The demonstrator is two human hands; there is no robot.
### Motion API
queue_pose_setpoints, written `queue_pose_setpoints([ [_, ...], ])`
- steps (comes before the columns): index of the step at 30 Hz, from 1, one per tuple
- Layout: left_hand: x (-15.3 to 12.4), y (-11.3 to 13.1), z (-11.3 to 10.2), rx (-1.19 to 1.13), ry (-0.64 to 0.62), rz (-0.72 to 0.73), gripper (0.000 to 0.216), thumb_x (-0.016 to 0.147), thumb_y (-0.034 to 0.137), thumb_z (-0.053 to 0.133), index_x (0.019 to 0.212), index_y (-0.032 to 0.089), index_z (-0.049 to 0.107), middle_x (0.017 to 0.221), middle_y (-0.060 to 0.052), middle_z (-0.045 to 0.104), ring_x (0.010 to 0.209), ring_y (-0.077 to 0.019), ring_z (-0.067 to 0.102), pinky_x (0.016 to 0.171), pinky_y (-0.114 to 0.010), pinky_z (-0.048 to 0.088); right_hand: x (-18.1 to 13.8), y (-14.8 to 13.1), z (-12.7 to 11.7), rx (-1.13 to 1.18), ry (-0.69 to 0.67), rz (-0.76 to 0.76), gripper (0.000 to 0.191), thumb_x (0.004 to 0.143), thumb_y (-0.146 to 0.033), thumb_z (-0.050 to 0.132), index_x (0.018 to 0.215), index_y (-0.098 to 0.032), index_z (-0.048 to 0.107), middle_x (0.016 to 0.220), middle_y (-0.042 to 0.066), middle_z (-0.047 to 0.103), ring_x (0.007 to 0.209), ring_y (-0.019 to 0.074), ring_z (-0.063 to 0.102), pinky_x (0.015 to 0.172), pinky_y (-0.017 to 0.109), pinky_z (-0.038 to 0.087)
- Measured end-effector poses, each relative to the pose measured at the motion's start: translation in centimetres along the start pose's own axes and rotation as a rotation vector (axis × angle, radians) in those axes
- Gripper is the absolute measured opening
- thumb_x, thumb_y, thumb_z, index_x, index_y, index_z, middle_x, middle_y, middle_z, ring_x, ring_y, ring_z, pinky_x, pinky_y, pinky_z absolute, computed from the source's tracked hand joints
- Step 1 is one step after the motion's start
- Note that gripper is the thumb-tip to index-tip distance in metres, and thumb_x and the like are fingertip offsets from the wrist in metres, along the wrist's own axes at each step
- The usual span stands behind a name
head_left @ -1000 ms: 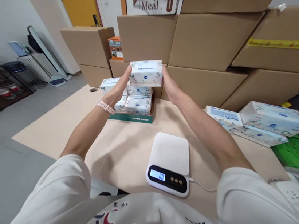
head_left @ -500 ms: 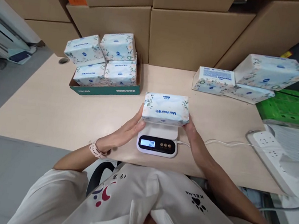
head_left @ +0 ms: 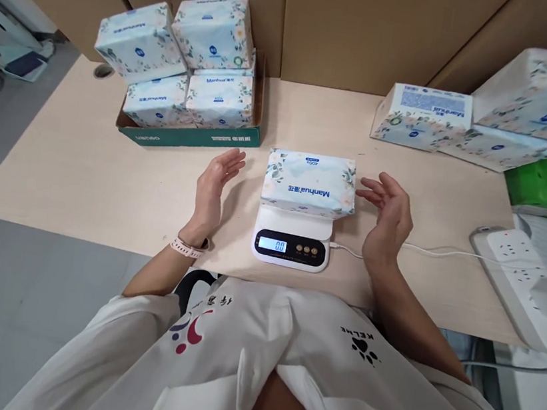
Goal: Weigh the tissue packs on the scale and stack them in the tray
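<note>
Manhua pack (head_left: 310,183): on scale (head_left: 292,240) reading 0.0
Left hand (head_left: 211,190): near, fingers parted
Right hand (head_left: 390,219): just beside, fingers parted

Scale (head_left: 292,233) smooth plastic; cartons (head_left: 371,33) matt cardboard

The rear of the scale (head_left: 295,224) is hidden by the tissue pack (head_left: 311,182); contact between their faces cannot be confirmed. Right of the scale, the right hand (head_left: 388,223) obscures part of the white cable (head_left: 448,253); the green crate (head_left: 539,179) is cut off at the edge. Behind the scale, cardboard boxes (head_left: 376,34) exceed the view.
</note>
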State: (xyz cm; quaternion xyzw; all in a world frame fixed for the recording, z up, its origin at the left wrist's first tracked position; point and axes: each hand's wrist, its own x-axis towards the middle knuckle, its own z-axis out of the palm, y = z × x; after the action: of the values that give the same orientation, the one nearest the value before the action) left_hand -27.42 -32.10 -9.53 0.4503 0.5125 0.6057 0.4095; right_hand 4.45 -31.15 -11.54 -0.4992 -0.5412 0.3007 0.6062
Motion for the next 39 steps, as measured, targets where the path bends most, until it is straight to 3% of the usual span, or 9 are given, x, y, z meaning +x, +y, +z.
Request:
queue_pose_setpoints([
  [7,-0.2,0.9,0.0,-0.077,-0.058,-0.161,0.065,0.094,0.082,0.064,0.117,0.024,0.08,0.134,-0.013,0.084,0.122,-0.0292,0.08,0.111,-0.045,0.059,-0.7,0.4,-0.1,-0.048,-0.038,0.03,0.065,0.109,-0.078,0.041,0.134,-0.028,0.075,0.126,0.013,0.08,0.113,0.03,0.08,0.1,0.056,0.064],
  [13,-0.3,1.5,0.3,-0.07,-0.073,-0.194,0.066,0.093,0.083,0.064,0.114,0.022,0.079,0.13,-0.014,0.084,0.12,-0.0297,0.08,0.113,-0.047,0.058,0.1,0.5,-0.8,0.013,0.05,0.016,0.063,0.111,-0.073,0.043,0.134,-0.023,0.075,0.123,0.011,0.083,0.098,0.0241,0.08,0.103,0.056,0.06],
  [21,-0.1,1.4,-0.1,-0.095,-0.076,-0.198,0.06,0.095,0.079,0.067,0.112,0.023,0.081,0.124,-0.012,0.086,0.112,-0.028,0.083,0.111,-0.046,0.061,0.1,-0.1,-0.7,0.064,0.091,0.03,0.061,0.112,-0.069,0.044,0.129,-0.021,0.079,0.117,0.01,0.083,0.095,0.0228,0.078,0.098,0.05,0.059],
  [30,0.0,1.6,0.4,-0.071,-0.059,-0.206,0.066,0.101,0.085,0.056,0.084,0.023,0.073,0.101,-0.011,0.085,0.098,-0.0245,0.082,0.104,-0.044,0.064,0.1,-1.3,-0.5,0.023,0.097,0.096,0.072,0.108,-0.075,0.041,0.125,-0.014,0.076,0.083,0.005,0.071,0.068,0.017,0.062,0.069,0.037,0.052],
  [39,0.0,1.6,0.3,-0.076,-0.094,-0.192,0.058,0.104,0.076,0.059,0.083,0.023,0.072,0.1,-0.01,0.083,0.092,-0.0233,0.079,0.102,-0.045,0.065,0.2,-1.3,-0.5,0.028,0.108,0.112,0.078,0.105,-0.078,0.045,0.121,-0.008,0.077,0.069,0.003,0.066,0.06,0.0163,0.058,0.058,0.035,0.045],
])
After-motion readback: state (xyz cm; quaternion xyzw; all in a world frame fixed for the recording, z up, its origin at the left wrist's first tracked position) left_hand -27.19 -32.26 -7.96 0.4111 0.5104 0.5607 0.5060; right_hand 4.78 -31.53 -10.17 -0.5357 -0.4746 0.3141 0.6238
